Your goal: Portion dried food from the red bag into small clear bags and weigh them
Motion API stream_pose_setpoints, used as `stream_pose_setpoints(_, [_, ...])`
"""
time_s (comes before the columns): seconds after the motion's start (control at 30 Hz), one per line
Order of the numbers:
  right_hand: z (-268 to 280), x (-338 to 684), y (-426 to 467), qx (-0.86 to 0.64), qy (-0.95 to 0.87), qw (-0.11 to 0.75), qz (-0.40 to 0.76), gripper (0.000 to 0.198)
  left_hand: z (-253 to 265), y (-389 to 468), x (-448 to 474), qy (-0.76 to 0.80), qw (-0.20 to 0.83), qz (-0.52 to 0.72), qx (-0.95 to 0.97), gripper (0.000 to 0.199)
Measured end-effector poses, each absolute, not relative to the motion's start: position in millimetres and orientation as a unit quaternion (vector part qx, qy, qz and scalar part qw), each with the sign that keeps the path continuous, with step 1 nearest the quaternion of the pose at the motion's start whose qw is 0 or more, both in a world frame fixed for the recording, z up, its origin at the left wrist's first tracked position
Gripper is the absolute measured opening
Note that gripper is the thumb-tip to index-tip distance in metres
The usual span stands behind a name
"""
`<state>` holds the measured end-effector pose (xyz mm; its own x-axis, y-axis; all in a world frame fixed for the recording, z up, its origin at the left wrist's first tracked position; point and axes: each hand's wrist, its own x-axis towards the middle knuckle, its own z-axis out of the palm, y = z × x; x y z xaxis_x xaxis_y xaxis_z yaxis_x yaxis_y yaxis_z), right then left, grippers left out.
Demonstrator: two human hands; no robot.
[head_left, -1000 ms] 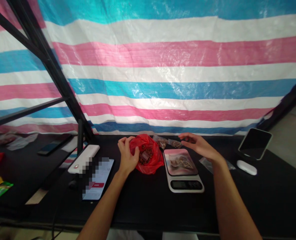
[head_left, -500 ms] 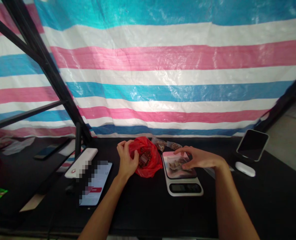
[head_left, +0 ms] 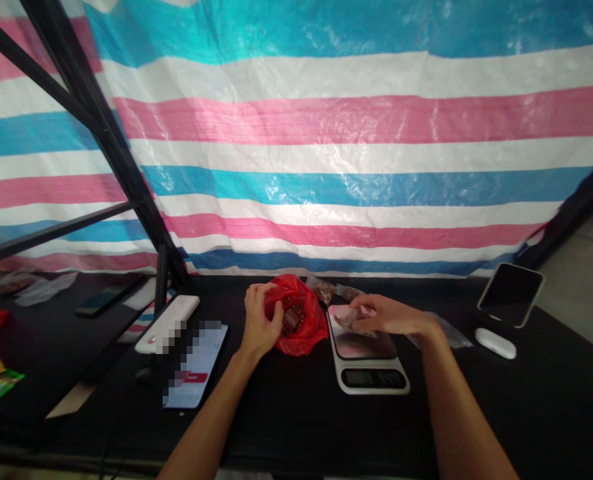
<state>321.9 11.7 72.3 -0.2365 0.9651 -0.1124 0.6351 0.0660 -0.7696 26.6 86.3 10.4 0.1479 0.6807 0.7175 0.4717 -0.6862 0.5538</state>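
Note:
My left hand [head_left: 262, 321] grips the left rim of a red plastic bag [head_left: 312, 337], thumb inside and fingers outside. Small brown pieces fill the open bag, with a little clear packet [head_left: 291, 316] lying on them. To its right is a white kitchen scale [head_left: 369, 347] with a shiny plate and a dark display. Over that plate, my right hand [head_left: 389, 316] is closed on a small clear bag [head_left: 345, 323] of brownish contents, partly hidden by the fingers. Whether the bag still touches the plate I cannot tell.
Two small filled clear bags [head_left: 322, 289] lie behind the scale. An unfilled clear bag [head_left: 446, 331], a white case [head_left: 496, 343] and a propped tablet-like device [head_left: 511, 293] are at right. A phone [head_left: 199, 370] and a white power bank [head_left: 171, 322] lie left. Striped sheeting hangs behind.
My right hand has closed its fingers on the small clear bag, which lay flat on the scale and is now gathered up. My left hand stays at the red bag. The view shifted slightly.

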Motion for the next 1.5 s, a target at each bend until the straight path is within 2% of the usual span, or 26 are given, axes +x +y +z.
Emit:
stream_pose_setpoints(0.07, [73.4, 302.4, 18.6, -0.542, -0.678, 0.320, 0.381, 0.034, 12.8, 84.6, 27.3, 0.351, 0.126, 0.516, 0.771, 0.018])
stream_pose_setpoints(0.13, [70.9, 278.1, 26.8, -0.506, -0.664, 0.408, 0.370, 0.033, 14.3, 82.9, 29.6, 0.331, 0.161, 0.501, 0.783, 0.021])
stream_pose_setpoints(0.23, [62.1, 240.6, 35.8, -0.495, -0.690, 0.460, 0.259, 0.018, 14.6, 81.1, 35.2, 0.336, 0.218, 0.477, 0.783, 0.031])
stream_pose_setpoints(0.3, [55.4, 220.8, 37.4, -0.484, -0.722, 0.448, 0.211, 0.007, 13.7, 80.8, 38.9, 0.341, 0.249, 0.466, 0.778, 0.027])
stream_pose_setpoints(0.37, [49.3, 208.1, 36.7, -0.468, -0.741, 0.441, 0.192, 0.006, 12.7, 81.4, 41.2, 0.342, 0.289, 0.471, 0.760, 0.024])
stream_pose_setpoints(0.5, [38.2, 200.3, 36.3, -0.479, -0.732, 0.457, 0.159, 0.032, 13.2, 84.5, 37.9, 0.386, 0.338, 0.527, 0.678, 0.030])
stream_pose_setpoints(0.63, [29.4, 196.8, 37.2, -0.557, -0.755, 0.341, 0.062, 0.024, 18.0, 89.4, 26.2, 0.459, 0.255, 0.578, 0.625, 0.029])
stream_pose_setpoints(0.73, [25.4, 190.3, 35.9, -0.582, -0.768, 0.266, 0.024, 0.024, 17.8, 93.8, 20.2, 0.545, 0.238, 0.545, 0.591, 0.020])
stream_pose_setpoints(0.9, [24.3, 181.8, 33.6, -0.569, -0.786, 0.240, 0.011, 0.028, 9.0, 100.7, 22.3, 0.571, 0.332, 0.487, 0.572, 0.019])
stream_pose_setpoints(1.1, [24.7, 182.0, 35.8, -0.571, -0.790, 0.223, 0.010, 0.039, 4.5, 106.4, 27.5, 0.509, 0.438, 0.479, 0.565, 0.031])
stream_pose_setpoints(1.27, [18.5, 184.0, 38.9, -0.566, -0.782, 0.254, 0.053, 0.037, 1.2, 110.4, 25.5, 0.490, 0.446, 0.492, 0.565, 0.037])
stream_pose_setpoints(1.43, [15.9, 185.7, 43.7, -0.554, -0.741, 0.359, 0.122, 0.039, 7.0, 106.6, 21.8, 0.490, 0.344, 0.521, 0.609, 0.013])
stream_pose_setpoints(1.5, [18.2, 188.8, 46.5, -0.527, -0.720, 0.422, 0.162, 0.040, 10.9, 103.1, 21.1, 0.483, 0.303, 0.526, 0.631, 0.012])
